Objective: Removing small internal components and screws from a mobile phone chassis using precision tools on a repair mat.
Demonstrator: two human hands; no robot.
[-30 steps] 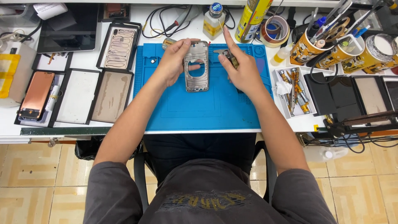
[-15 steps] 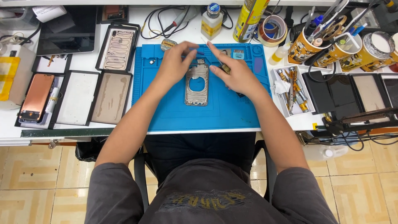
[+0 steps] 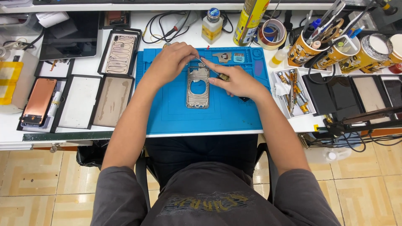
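Metal phone frame lies on the blue mat, its long axis from 12 to 6 o'clock. Left hand grips its top end at 12 o'clock. Right hand, at 3 o'clock, holds a thin screwdriver, the tip near that top end. Small parts lie beyond on the mat.

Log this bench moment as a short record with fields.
Surface: blue work mat on a white bench
Workpiece: metal phone frame, flat on the mat
Left hand: fingers at the frame's top edge
Right hand: holds a thin screwdriver, tip at the frame's top
Left of mat: dark trays
Right of mat: tool tray, cups of tools
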